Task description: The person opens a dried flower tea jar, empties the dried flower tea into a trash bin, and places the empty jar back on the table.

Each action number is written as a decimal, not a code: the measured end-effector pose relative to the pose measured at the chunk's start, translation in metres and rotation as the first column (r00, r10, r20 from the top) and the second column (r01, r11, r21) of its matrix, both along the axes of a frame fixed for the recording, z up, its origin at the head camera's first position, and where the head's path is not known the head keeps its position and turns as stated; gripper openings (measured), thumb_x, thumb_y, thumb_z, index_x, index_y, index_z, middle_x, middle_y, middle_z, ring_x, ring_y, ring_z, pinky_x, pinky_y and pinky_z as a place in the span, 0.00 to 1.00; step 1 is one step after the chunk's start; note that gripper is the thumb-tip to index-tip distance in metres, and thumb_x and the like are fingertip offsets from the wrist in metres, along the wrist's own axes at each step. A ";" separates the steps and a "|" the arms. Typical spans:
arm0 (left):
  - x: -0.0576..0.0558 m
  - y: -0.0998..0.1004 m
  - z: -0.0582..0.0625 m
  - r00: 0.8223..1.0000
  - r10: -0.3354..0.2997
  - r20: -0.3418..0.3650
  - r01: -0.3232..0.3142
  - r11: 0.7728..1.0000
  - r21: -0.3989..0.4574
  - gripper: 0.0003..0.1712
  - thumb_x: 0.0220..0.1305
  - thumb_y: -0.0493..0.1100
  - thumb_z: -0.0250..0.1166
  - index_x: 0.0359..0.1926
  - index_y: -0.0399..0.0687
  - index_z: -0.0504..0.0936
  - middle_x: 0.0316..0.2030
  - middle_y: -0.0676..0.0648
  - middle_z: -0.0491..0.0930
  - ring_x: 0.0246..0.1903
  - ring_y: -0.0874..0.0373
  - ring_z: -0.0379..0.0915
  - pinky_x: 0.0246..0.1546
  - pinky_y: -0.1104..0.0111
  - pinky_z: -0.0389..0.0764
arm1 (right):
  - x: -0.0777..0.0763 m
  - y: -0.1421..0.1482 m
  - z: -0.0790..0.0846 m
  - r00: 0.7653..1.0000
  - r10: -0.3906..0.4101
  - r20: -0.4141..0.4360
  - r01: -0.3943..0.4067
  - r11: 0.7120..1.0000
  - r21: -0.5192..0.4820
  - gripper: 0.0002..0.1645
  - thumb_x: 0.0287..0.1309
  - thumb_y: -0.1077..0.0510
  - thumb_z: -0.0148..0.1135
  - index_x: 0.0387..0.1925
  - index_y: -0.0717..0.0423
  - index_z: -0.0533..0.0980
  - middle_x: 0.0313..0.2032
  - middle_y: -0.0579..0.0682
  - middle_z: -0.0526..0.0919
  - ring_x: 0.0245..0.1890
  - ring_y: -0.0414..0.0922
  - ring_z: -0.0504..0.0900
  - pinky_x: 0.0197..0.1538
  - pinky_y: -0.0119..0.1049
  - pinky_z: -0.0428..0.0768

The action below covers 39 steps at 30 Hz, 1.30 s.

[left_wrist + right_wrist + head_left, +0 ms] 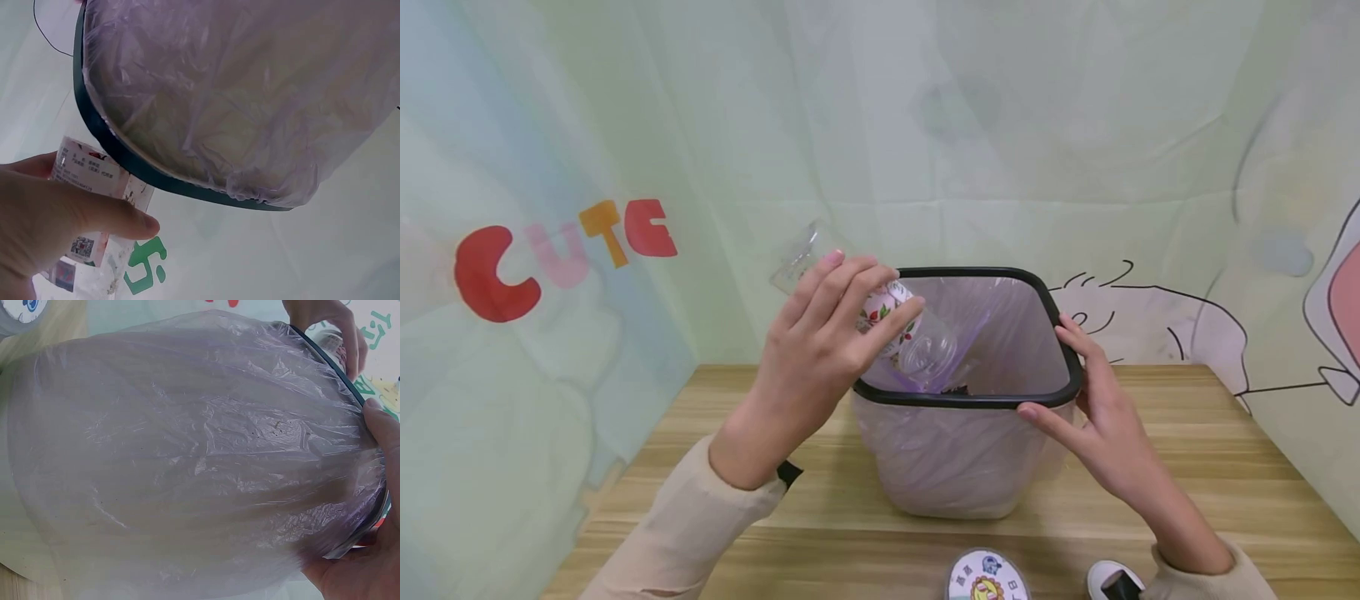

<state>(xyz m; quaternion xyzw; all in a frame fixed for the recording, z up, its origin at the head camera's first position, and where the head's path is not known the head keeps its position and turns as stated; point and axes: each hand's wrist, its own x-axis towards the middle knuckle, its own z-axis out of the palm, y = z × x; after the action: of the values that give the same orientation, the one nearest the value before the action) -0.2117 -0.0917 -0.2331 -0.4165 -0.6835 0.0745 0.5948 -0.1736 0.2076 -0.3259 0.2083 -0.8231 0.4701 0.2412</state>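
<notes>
My left hand point(827, 333) grips a clear plastic jar point(928, 348) with a flowered label, tilted over the left side of the trash bin. One end of the jar dips inside the rim point(962, 401); the other points up and left. In the left wrist view, the thumb lies across the jar's printed label point(90, 172), beside the rim. A thin, pale purple bag lines the bin point(187, 456) and hangs over its outside. With thumb and fingers, my right hand point(1105, 421) holds the black rim at the right. Something dark point(957, 390) shows inside the bin.
The bin stands on a wood-grain table point(805, 542). At the front edge are a round lid with a cartoon sun point(987, 579) and a small white round object point(1101, 573) with a black part. A printed cloth backdrop point(850, 125) hangs behind.
</notes>
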 end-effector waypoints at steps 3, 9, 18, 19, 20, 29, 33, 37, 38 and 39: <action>0.000 0.001 0.001 0.999 0.004 -0.036 -0.005 1.000 -0.028 0.26 0.63 0.21 0.55 0.50 0.53 0.85 0.49 0.40 0.77 0.53 0.45 0.72 0.68 0.58 0.64 | 0.000 0.000 0.000 1.000 0.000 0.001 0.000 1.000 0.003 0.54 0.52 0.64 0.75 0.75 0.48 0.56 0.76 0.49 0.52 0.66 0.57 0.68 0.56 0.17 0.68; 0.001 -0.001 0.002 0.997 0.029 -0.073 -0.036 0.994 -0.099 0.25 0.63 0.21 0.58 0.51 0.52 0.84 0.51 0.41 0.77 0.55 0.46 0.72 0.69 0.59 0.63 | -0.001 0.001 0.000 1.000 0.001 0.002 -0.001 1.000 0.003 0.54 0.52 0.63 0.76 0.75 0.48 0.56 0.76 0.49 0.52 0.67 0.57 0.66 0.56 0.17 0.67; 0.003 -0.001 0.004 0.990 0.073 -0.121 -0.086 0.991 -0.101 0.22 0.63 0.24 0.60 0.50 0.54 0.84 0.51 0.43 0.78 0.55 0.49 0.72 0.69 0.60 0.63 | 0.000 0.000 0.001 1.000 0.004 0.001 -0.004 1.000 0.002 0.54 0.52 0.63 0.76 0.75 0.48 0.56 0.76 0.49 0.52 0.67 0.57 0.66 0.56 0.17 0.68; 0.003 -0.001 0.004 0.990 0.069 -0.121 -0.081 0.992 -0.097 0.22 0.63 0.24 0.61 0.49 0.54 0.84 0.51 0.43 0.78 0.55 0.48 0.72 0.69 0.60 0.63 | 0.000 0.000 0.001 1.000 0.003 0.001 -0.003 1.000 0.003 0.54 0.52 0.63 0.76 0.75 0.48 0.56 0.76 0.49 0.52 0.67 0.57 0.67 0.56 0.17 0.68; 0.003 -0.001 0.004 0.991 0.065 -0.116 -0.076 0.992 -0.096 0.22 0.63 0.24 0.61 0.49 0.53 0.84 0.51 0.42 0.78 0.55 0.48 0.72 0.69 0.60 0.63 | 0.000 0.000 0.001 1.000 0.003 0.002 -0.003 1.000 0.002 0.54 0.52 0.64 0.75 0.75 0.48 0.56 0.76 0.49 0.52 0.67 0.57 0.67 0.56 0.17 0.68; 0.006 -0.003 0.006 0.989 0.096 -0.113 -0.110 0.986 -0.123 0.25 0.63 0.23 0.58 0.51 0.55 0.85 0.51 0.43 0.78 0.56 0.49 0.72 0.69 0.61 0.61 | 0.001 0.000 0.001 1.000 0.003 0.000 -0.003 1.000 -0.001 0.54 0.52 0.64 0.75 0.75 0.48 0.56 0.76 0.49 0.52 0.66 0.57 0.68 0.56 0.17 0.68; 0.005 -0.003 0.006 0.989 0.102 -0.106 -0.114 0.986 -0.120 0.24 0.65 0.24 0.57 0.51 0.55 0.85 0.51 0.43 0.78 0.56 0.49 0.72 0.70 0.61 0.61 | 0.001 0.000 0.002 1.000 0.004 0.001 -0.004 1.000 -0.003 0.54 0.51 0.64 0.75 0.75 0.49 0.56 0.76 0.49 0.52 0.65 0.56 0.69 0.56 0.17 0.69; 0.005 -0.003 0.005 0.992 0.077 -0.099 -0.088 0.990 -0.111 0.22 0.66 0.24 0.58 0.50 0.54 0.85 0.51 0.42 0.78 0.56 0.48 0.72 0.69 0.60 0.62 | 0.002 0.000 0.002 1.000 0.002 0.004 -0.002 1.000 0.002 0.54 0.52 0.63 0.76 0.75 0.48 0.56 0.76 0.49 0.52 0.65 0.57 0.69 0.56 0.16 0.68; 0.005 -0.003 0.005 0.993 0.067 -0.095 -0.077 0.991 -0.106 0.22 0.66 0.25 0.59 0.50 0.53 0.84 0.51 0.42 0.77 0.55 0.47 0.72 0.69 0.60 0.62 | 0.002 0.000 0.002 1.000 0.000 0.005 0.000 1.000 0.003 0.54 0.52 0.63 0.76 0.75 0.48 0.56 0.76 0.49 0.52 0.65 0.57 0.69 0.56 0.16 0.68; 0.005 -0.003 0.005 0.994 0.059 -0.093 -0.068 0.992 -0.102 0.21 0.66 0.25 0.59 0.50 0.53 0.84 0.51 0.42 0.77 0.55 0.47 0.72 0.69 0.60 0.63 | 0.002 0.000 0.002 1.000 0.001 0.006 -0.001 1.000 0.003 0.54 0.52 0.63 0.76 0.75 0.48 0.56 0.76 0.49 0.52 0.65 0.58 0.69 0.56 0.16 0.68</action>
<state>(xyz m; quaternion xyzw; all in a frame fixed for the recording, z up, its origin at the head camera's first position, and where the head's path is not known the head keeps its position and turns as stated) -0.2071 -0.0947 -0.2284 -0.4213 -0.6640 0.1479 0.5997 -0.1720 0.2072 -0.3243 0.2075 -0.8244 0.4697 0.2383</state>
